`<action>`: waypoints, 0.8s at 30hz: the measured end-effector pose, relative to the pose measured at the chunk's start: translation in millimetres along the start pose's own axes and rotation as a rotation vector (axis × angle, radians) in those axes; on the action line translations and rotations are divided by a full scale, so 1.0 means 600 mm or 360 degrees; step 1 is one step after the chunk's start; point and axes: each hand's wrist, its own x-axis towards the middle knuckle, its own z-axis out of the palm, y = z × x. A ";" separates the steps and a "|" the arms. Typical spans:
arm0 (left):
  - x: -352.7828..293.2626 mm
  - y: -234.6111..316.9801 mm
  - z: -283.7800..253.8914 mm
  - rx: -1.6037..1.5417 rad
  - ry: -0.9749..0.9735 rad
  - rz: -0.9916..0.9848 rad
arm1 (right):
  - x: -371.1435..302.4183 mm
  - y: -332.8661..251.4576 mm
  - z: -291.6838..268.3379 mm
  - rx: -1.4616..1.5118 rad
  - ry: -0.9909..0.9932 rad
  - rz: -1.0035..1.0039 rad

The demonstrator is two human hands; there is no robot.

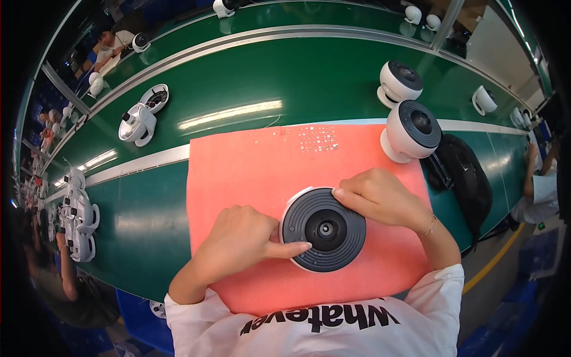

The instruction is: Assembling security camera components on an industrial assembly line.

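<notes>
Over the pink mat (226, 178) I hold a round camera unit (348, 247) with a white shell and a dark grey ribbed face; a lens sits in its centre. My left hand (244, 235) grips its left side, the thumb lying across the ribbed face beside the lens ring. At the upper right rim, my right hand (380, 199) closes on it with the thumb on the edge. The fingers under the unit are hidden. Small screws (318, 138) lie in rows at the mat's far edge.
Two white-and-grey camera units on stands (416, 128) are at the mat's far right, beside a black pouch (467, 178). An opened white housing (140, 122) lies far left. Several white housings (80, 220) cluster at the left. Other people sit around the green bench (238, 77).
</notes>
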 end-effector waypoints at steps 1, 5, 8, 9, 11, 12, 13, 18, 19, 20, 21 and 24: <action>-0.002 0.000 -0.001 -0.0061 -0.0007 -0.0026 | 0.002 -0.002 0.000 -0.0015 0.0016 -0.0024; -0.002 0.000 -0.004 -0.0117 -0.0010 -0.0077 | 0.007 0.001 -0.002 0.0015 -0.0071 0.0032; -0.011 -0.002 -0.011 -0.0086 -0.0010 -0.0102 | -0.002 -0.020 0.005 -0.0276 0.0115 0.0016; -0.013 -0.006 -0.011 -0.0087 -0.0005 -0.0112 | -0.003 -0.032 0.007 -0.0275 0.0111 0.0006; -0.015 -0.013 -0.010 -0.0111 0.0021 -0.0065 | -0.007 -0.063 0.009 -0.0403 0.0491 -0.0454; -0.015 -0.017 -0.009 -0.0111 0.0021 -0.0058 | -0.012 -0.074 0.012 -0.0334 0.0364 -0.0585; -0.015 -0.021 -0.009 -0.0116 0.0002 -0.0061 | -0.016 -0.082 0.020 -0.0338 0.0366 -0.0580; -0.024 -0.026 -0.015 -0.0093 -0.0052 -0.0077 | -0.017 -0.109 0.021 -0.0072 0.0210 -0.0555; -0.026 -0.032 -0.011 -0.0137 -0.0040 -0.0063 | -0.015 -0.111 0.020 -0.0024 0.0127 -0.0603; -0.027 -0.036 -0.008 -0.0181 -0.0026 -0.0045 | -0.013 -0.111 0.020 -0.0026 0.0129 -0.0603; -0.029 -0.038 -0.007 -0.0180 -0.0025 -0.0044 | -0.010 -0.112 0.021 0.0010 0.0086 -0.0649; -0.037 -0.041 -0.005 -0.0105 0.0017 -0.0019 | 0.000 -0.112 0.022 0.0033 0.0014 -0.0756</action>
